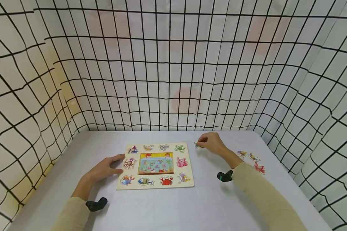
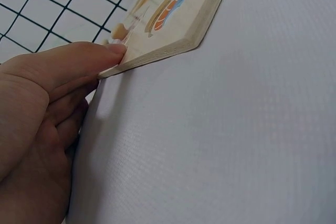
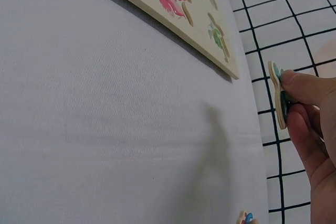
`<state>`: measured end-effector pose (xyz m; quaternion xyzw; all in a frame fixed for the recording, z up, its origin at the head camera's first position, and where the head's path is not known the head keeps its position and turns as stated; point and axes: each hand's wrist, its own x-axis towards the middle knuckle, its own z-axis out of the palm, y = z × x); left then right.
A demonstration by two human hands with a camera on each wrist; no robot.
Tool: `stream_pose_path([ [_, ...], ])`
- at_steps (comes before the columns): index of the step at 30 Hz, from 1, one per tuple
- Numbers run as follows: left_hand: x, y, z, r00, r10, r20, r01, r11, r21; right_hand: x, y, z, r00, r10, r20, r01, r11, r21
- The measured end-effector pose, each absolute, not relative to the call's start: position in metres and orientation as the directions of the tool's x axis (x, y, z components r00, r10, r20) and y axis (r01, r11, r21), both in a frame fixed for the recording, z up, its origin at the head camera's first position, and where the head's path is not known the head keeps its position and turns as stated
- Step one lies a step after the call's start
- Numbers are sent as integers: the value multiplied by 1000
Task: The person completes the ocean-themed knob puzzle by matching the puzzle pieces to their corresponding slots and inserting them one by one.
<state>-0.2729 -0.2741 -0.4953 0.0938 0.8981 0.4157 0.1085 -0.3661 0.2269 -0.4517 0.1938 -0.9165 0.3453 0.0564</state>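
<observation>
A wooden puzzle board [image 1: 156, 147] with sea-animal pictures lies flat on the table. Its left edge is touched by the left hand [image 1: 105, 168], thumb and fingers spread; in the left wrist view that hand [image 2: 63, 93] has its thumb at the edge of the board [image 2: 173, 48]. Beyond the board's right edge, the right hand [image 1: 212, 142] pinches a small flat puzzle piece [image 1: 196, 145]. The right wrist view shows the piece [image 3: 277, 95] on edge between thumb and fingers of the right hand [image 3: 315, 114], raised off the table, near a corner of the board [image 3: 210, 56].
On the table's right side lie several loose pieces: one with yellow and purple [image 1: 242, 154], an orange one [image 1: 254, 157] and a red one [image 1: 259, 168]. A black grid net [image 1: 169, 81] over white cloth surrounds the table at the back and sides.
</observation>
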Motion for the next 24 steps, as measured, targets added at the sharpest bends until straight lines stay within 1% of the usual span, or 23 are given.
stream_pose_path([
  [10,-272,-274,-496,-960,253,-118,75,641,764,-369,205,-456,-921,-324,217,-387,691,-611],
  [24,-273,-274,-495,-960,254,-115,75,633,770,-375,181,-459,-898,-372,234,-435,678,-593],
])
